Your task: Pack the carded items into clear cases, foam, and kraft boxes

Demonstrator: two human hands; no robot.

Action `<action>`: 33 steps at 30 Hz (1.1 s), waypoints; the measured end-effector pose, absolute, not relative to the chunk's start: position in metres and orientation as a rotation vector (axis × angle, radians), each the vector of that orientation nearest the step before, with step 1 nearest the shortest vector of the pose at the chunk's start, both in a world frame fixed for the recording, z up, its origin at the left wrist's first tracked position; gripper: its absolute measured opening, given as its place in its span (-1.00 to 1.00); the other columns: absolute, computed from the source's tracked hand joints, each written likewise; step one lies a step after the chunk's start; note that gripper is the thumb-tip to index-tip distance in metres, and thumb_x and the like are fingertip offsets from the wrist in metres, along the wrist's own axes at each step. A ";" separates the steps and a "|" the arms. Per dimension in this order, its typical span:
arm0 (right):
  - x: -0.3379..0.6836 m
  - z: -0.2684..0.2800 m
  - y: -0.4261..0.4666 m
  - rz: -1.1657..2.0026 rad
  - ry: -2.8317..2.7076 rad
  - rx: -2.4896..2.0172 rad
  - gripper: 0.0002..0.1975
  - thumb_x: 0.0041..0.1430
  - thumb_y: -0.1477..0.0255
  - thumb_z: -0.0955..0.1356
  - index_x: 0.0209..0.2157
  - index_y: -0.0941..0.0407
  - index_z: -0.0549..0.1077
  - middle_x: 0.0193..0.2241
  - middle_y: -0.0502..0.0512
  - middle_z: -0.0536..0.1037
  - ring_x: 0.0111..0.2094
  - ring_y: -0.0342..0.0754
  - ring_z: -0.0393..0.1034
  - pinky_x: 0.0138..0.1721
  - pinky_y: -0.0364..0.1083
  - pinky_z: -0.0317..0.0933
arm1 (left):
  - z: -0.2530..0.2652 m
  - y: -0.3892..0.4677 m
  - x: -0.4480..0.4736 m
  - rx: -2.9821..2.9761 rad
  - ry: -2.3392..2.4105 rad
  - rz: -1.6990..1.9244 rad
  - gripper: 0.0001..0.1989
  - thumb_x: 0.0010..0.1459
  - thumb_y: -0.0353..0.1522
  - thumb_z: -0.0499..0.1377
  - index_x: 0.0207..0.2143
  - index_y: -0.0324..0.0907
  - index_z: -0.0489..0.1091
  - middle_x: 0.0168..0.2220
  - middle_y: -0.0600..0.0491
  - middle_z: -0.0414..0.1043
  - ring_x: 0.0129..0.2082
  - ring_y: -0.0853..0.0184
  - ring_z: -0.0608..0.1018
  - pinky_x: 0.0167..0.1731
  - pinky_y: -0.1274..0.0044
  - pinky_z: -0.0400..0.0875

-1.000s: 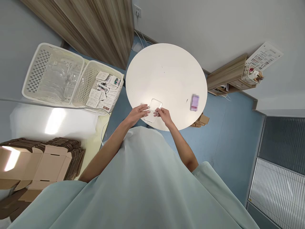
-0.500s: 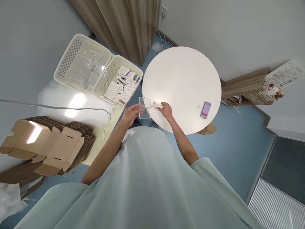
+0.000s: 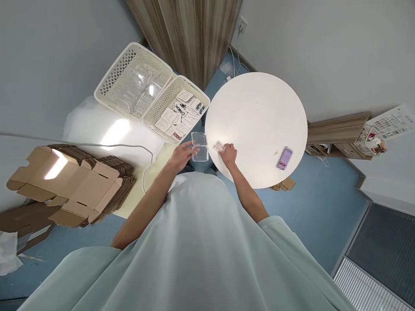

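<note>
My left hand (image 3: pixel 182 157) grips a clear hinged plastic case (image 3: pixel 200 154), its two halves folded out flat at the left edge of the round white table. Just to the right, a small card with a reddish pattern (image 3: pixel 218 146) lies at the table's edge. My right hand (image 3: pixel 228 153) is closed at this card's right side, with fingertips on it; exactly how they pinch it is partly hidden. Left of the table, a white basket (image 3: pixel 162 92) holds many similar printed cards. Another basket (image 3: pixel 120 61) beside it contains clear plastic cases.
The round white table (image 3: pixel 253 125) carries a blurred purple object (image 3: pixel 284 158) at its right. Stacked flat cardboard boxes (image 3: pixel 94 190) lie on the left, with a grey cable (image 3: pixel 129 147) running past them. A wooden shelf (image 3: pixel 340 129) stands far right.
My right hand has come down to the card and its fingers have closed at its edge. My left hand still holds the case. The whole view has shifted slightly.
</note>
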State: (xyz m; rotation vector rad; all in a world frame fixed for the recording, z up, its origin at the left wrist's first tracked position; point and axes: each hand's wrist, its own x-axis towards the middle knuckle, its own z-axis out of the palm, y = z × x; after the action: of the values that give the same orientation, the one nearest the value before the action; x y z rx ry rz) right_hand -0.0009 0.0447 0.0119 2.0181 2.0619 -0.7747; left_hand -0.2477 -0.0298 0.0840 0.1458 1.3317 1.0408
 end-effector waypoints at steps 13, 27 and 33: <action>0.016 0.029 0.042 -1.421 1.808 2.502 -0.81 0.34 0.28 0.33 -0.07 0.03 0.35 -0.12 0.07 0.62 -0.08 -0.06 0.55 -0.06 -0.11 0.38 | 0.090 -0.014 -0.244 0.169 1.279 0.967 -0.45 -0.04 -0.51 0.52 0.04 -0.16 0.54 0.09 -0.15 0.66 0.16 0.08 0.66 0.12 0.34 0.60; 0.078 0.149 0.056 -1.736 2.166 2.738 -0.59 0.31 0.01 0.44 -0.04 0.01 0.44 -0.06 0.16 0.59 0.02 0.05 0.51 0.18 0.06 0.41 | 0.120 0.031 -0.187 0.280 1.033 0.836 -0.32 0.00 -0.44 0.57 0.19 -0.16 0.50 0.17 -0.24 0.62 0.17 0.06 0.67 0.15 0.31 0.61; 0.074 0.181 0.053 -1.782 2.321 2.495 -0.65 0.29 0.03 0.48 -0.12 0.00 0.50 -0.07 0.12 0.63 0.02 0.08 0.53 0.25 0.11 0.36 | 0.129 0.045 -0.166 0.350 0.966 0.778 -0.31 0.01 -0.41 0.56 0.21 -0.15 0.51 0.09 -0.21 0.66 0.15 0.07 0.67 0.18 0.26 0.59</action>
State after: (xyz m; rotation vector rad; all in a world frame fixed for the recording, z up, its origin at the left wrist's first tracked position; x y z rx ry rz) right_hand 0.0743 0.0528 0.1809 2.4952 2.3208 -1.7819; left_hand -0.1657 0.0455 0.1288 0.3496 0.9664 0.7779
